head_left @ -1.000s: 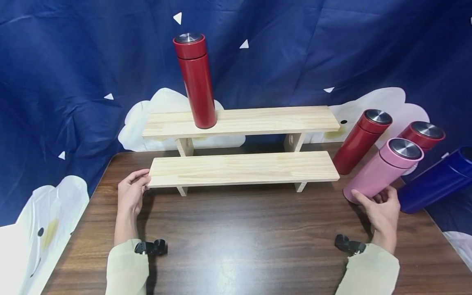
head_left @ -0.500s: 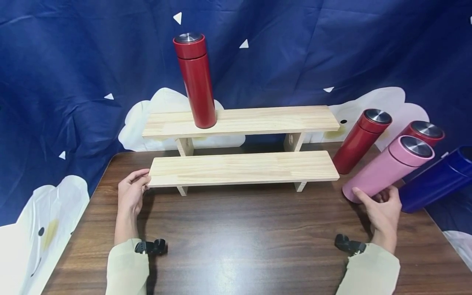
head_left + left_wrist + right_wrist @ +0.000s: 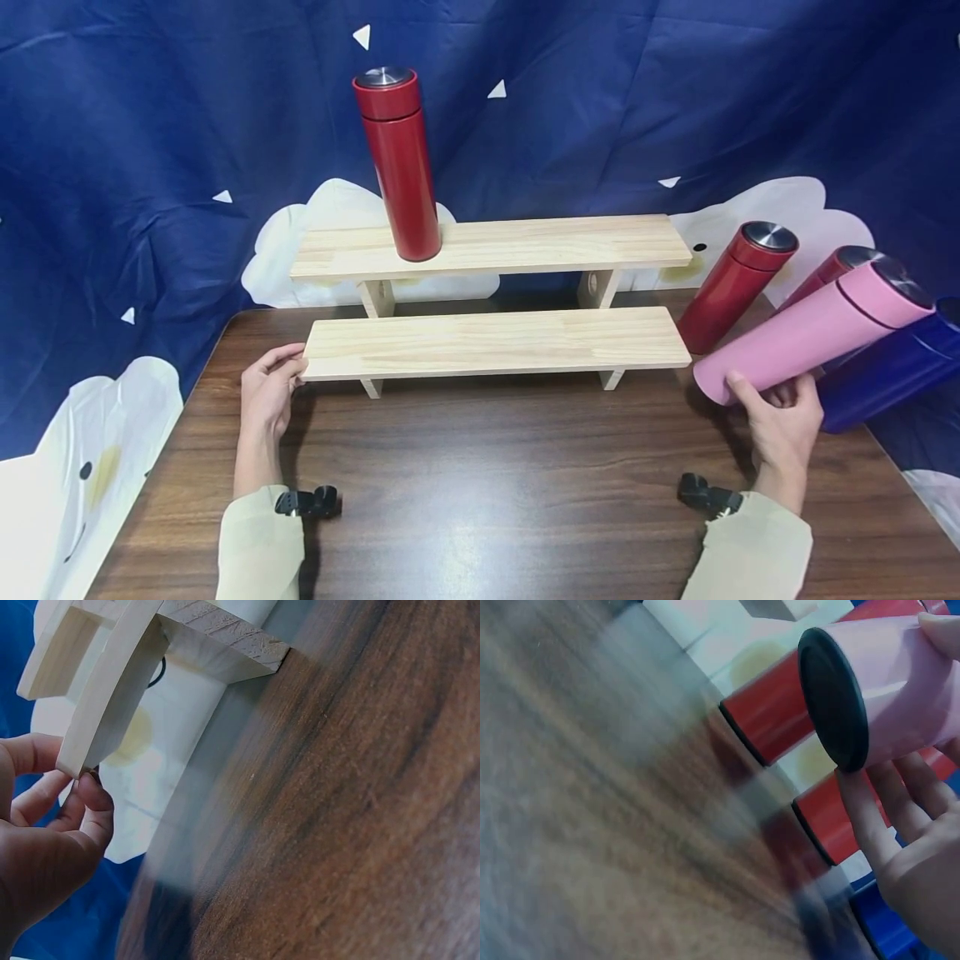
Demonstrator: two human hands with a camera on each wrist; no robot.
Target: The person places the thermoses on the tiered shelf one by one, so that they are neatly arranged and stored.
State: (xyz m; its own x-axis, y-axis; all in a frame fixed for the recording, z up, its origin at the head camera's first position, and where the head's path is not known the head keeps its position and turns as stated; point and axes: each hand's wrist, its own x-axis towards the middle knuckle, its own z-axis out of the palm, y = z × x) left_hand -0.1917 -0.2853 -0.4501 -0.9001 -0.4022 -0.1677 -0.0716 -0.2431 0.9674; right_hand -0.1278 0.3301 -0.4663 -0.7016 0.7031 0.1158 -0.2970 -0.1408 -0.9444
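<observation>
My right hand point(image 3: 787, 421) grips a pink thermos bottle point(image 3: 817, 329) low on its body, fingers underneath and thumb on the near side. The bottle leans with its silver lid to the right; its dark base point(image 3: 832, 701) shows off the table in the right wrist view. At the other side, my left hand point(image 3: 266, 392) pinches the left end of the lower board of a two-tier wooden shelf point(image 3: 495, 343). In the left wrist view, fingers and thumb meet round the corner of that board point(image 3: 112, 690). A red thermos point(image 3: 401, 175) stands on the upper board point(image 3: 540, 246), left of its middle.
Right of the shelf a red thermos point(image 3: 727, 292) stands on the brown table point(image 3: 480, 483). Another red thermos point(image 3: 821, 271) and a blue thermos point(image 3: 885, 371) are partly hidden behind the pink one. A dark blue curtain point(image 3: 150, 125) hangs behind the table.
The pink thermos has risen, its lid end coming up and to the right, over the red and blue bottles. My left hand keeps its hold on the shelf end.
</observation>
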